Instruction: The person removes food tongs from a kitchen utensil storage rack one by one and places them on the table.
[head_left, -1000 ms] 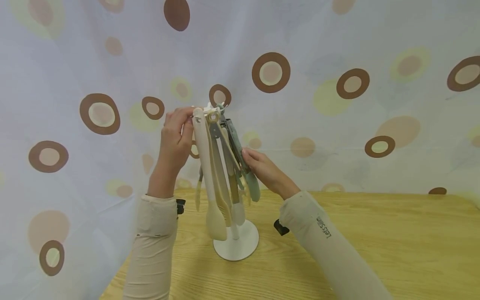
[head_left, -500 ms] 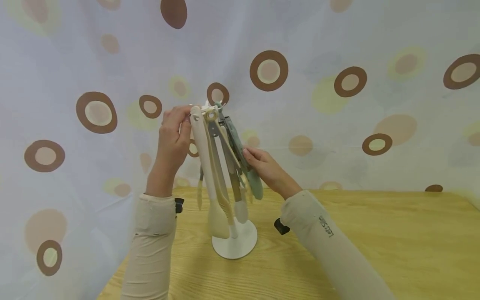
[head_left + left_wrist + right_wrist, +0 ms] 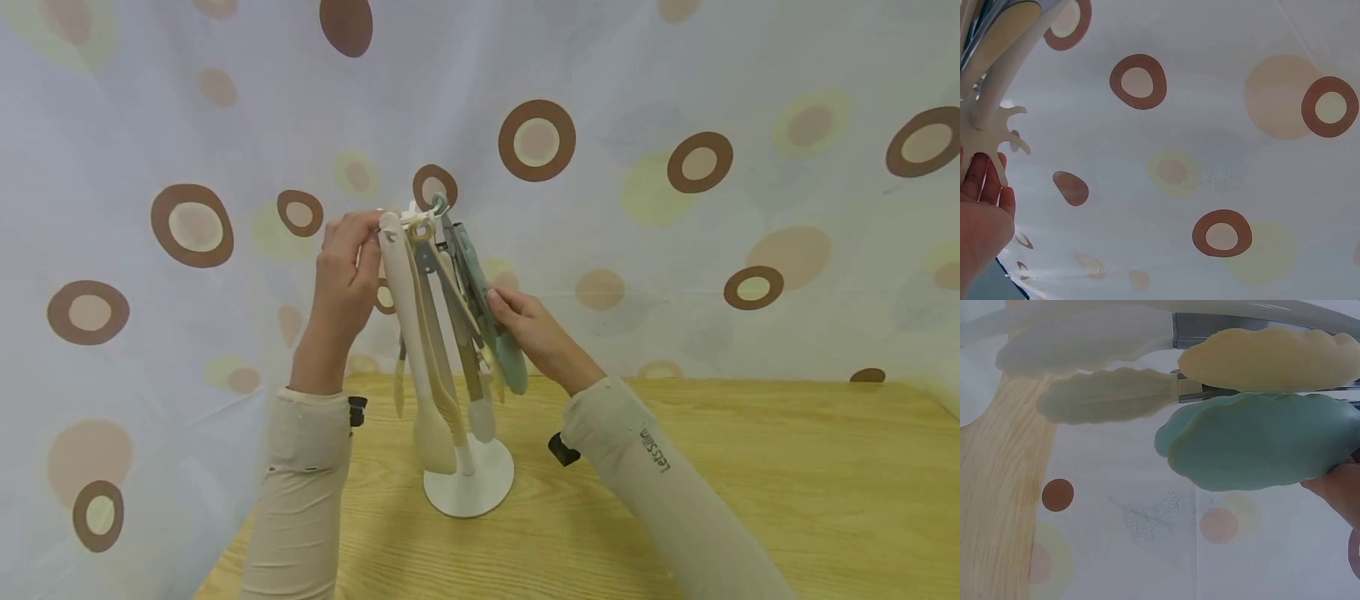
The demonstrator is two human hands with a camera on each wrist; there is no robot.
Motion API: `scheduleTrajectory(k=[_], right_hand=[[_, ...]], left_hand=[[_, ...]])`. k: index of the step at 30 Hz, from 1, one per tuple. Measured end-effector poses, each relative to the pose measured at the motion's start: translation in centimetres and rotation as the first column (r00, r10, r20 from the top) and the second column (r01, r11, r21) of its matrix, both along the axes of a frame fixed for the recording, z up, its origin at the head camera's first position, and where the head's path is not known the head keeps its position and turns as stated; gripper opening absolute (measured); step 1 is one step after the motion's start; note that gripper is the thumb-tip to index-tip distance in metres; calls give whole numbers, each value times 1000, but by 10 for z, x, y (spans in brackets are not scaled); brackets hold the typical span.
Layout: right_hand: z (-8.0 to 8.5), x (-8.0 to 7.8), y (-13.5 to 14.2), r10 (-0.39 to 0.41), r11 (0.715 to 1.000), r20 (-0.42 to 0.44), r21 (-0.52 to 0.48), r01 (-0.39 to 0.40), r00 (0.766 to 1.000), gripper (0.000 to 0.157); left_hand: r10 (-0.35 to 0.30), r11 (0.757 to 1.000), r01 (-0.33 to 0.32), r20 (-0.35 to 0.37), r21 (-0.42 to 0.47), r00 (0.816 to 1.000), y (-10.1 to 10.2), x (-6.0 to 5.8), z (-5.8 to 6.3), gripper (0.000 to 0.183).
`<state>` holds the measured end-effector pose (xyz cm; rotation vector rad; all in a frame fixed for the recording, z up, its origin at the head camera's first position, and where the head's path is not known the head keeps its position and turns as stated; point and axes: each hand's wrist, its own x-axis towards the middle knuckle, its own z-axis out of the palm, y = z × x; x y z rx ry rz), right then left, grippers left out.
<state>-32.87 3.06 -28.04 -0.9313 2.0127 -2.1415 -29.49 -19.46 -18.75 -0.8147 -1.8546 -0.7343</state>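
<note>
A white utensil stand with a round base (image 3: 487, 493) holds several hanging kitchen utensils. My left hand (image 3: 347, 271) grips the hooked top (image 3: 988, 132) of the stand, fingers curled under one of its hooks in the left wrist view. With my right hand (image 3: 538, 335) I hold green-tipped tongs (image 3: 511, 360) by the side, thumb on the near face. Their pull ring (image 3: 440, 201) sits at the hooks, slightly above them. The scalloped green head (image 3: 1260, 444) points down beside yellow tongs (image 3: 1269, 359) in the right wrist view.
A long cream utensil (image 3: 408, 325) hangs at the front left of the stand, beside other cream and grey ones. The stand is on a wooden table (image 3: 712, 467). Behind it hangs a white curtain (image 3: 637, 75) with brown and yellow spots.
My right hand has raised the green tongs a little, and their ring now sits higher over the hooks. The left hand keeps its grip on the stand's top.
</note>
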Motion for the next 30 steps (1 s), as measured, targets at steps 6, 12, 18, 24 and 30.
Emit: scheduleTrajectory(k=[6,12,18,24,30], right_hand=[[1,1,1,-35,999,5,-24,35,999,45],[0,1,2,-54,998,2,-30,54,999,46],[-2,2,5,-74,997,-43,-33,73,996,44],[-4,4,13,-111,994,-48,-19,110,993,45],[-2,6,25,-94,995,-80,-17,93,992,44]], left_hand=[[0,1000,0,-6,3,1000,0,-1,0,29],[1,1000,-1,-2,5,1000,1,0,0,29],[1,1000,-1,-5,2,1000,0,0,-1,28],[0,1000,0,-8,-4,1000,0,0,-1,29],[3,1000,-3,-1,-1,1000,0,0,0,29]])
